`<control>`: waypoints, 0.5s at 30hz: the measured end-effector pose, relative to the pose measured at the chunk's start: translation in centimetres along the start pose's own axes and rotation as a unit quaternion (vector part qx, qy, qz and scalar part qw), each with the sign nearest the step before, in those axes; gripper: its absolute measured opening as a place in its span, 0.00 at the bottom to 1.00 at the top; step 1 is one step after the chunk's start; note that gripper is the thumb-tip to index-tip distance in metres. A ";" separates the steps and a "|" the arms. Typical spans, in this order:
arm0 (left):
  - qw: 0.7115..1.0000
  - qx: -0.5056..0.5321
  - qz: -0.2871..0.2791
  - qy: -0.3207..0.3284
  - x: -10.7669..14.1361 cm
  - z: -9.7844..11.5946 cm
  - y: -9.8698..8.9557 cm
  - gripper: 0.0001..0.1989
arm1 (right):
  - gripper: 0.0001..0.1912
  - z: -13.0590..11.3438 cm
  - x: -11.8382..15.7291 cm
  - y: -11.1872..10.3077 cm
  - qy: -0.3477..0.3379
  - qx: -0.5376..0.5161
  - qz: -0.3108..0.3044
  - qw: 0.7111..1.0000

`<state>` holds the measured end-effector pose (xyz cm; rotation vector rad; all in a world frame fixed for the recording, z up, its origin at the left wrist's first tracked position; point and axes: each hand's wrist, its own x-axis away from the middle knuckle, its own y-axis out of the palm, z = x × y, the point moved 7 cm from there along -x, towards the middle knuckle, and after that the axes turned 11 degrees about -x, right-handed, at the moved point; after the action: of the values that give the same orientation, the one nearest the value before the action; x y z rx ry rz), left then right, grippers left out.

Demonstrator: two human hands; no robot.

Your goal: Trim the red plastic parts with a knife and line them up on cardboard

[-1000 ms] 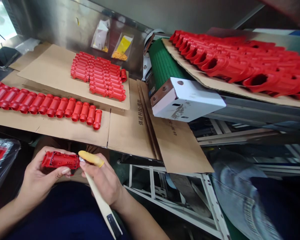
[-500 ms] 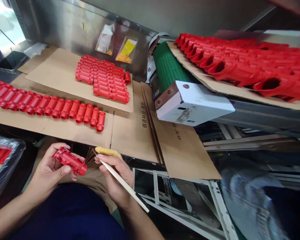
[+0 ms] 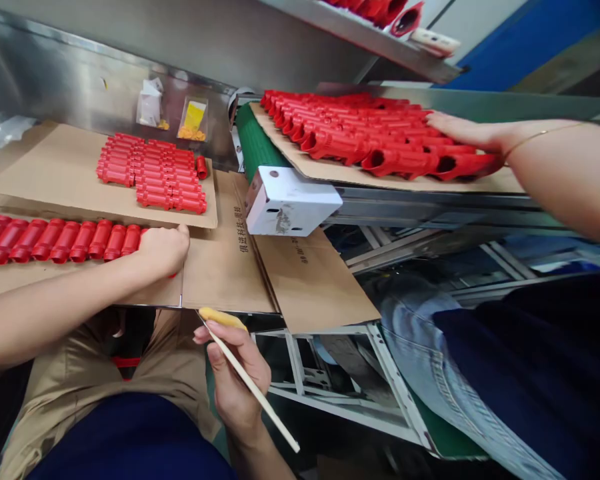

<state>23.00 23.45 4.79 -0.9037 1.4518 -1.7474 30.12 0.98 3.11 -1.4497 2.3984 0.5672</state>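
Note:
At the right end of a row of red plastic tubes point(image 3: 84, 240), my left hand point(image 3: 166, 252) is closed round a red tube point(image 3: 173, 275). Only a sliver of that tube shows below the fingers; the hand hides the rest. Above the table's front edge, my right hand point(image 3: 240, 367) grips a slim white-handled tool point(image 3: 260, 395) with a thin dark tip. A yellow cover like a finger cot point(image 3: 223, 317) sits on the index finger of that hand.
More red tubes lie grouped on a cardboard sheet point(image 3: 45, 160). On the right, a co-worker's hand point(image 3: 463, 130) touches red parts on a board over a green conveyor belt point(image 3: 257, 143). Its white metal end point(image 3: 290, 203) juts toward me. Two small bags point(image 3: 193, 120) lie behind.
My left hand has moved from above my lap up to the row's end, carrying the red tube. My right hand keeps its tool. A co-worker's arm has come into view, and the view has swung right.

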 end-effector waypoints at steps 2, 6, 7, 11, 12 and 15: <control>1.000 -0.020 0.013 0.003 -0.1 0.0 -0.3 0.21 | 0.09 0.2 0.1 -0.9 0.001 0.007 0.008 1.000; 0.992 -0.039 0.118 -0.034 -0.9 -3.9 -4.3 0.16 | 0.07 1.1 -0.3 -1.8 0.019 -0.007 0.007 1.000; 0.986 -0.041 0.152 -0.053 -1.4 -5.6 -5.7 0.17 | 0.06 1.3 -0.5 -1.8 0.024 -0.014 0.003 1.000; 0.971 -0.013 0.225 -0.081 -4.1 -12.5 -8.4 0.25 | 0.05 1.9 -1.0 -0.9 0.044 -0.027 -0.016 0.999; 0.969 0.007 0.234 -0.075 -4.6 -13.8 -8.4 0.24 | 0.06 2.0 -1.0 -0.7 0.048 -0.030 -0.019 0.998; 0.963 0.057 0.255 -0.064 -4.4 -16.7 -7.8 0.16 | 0.07 2.3 -1.1 0.2 0.058 -0.043 -0.032 0.997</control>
<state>10.57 36.81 9.80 -0.5096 1.3376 -1.3446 30.49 2.99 1.54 -1.6327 2.4321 0.5922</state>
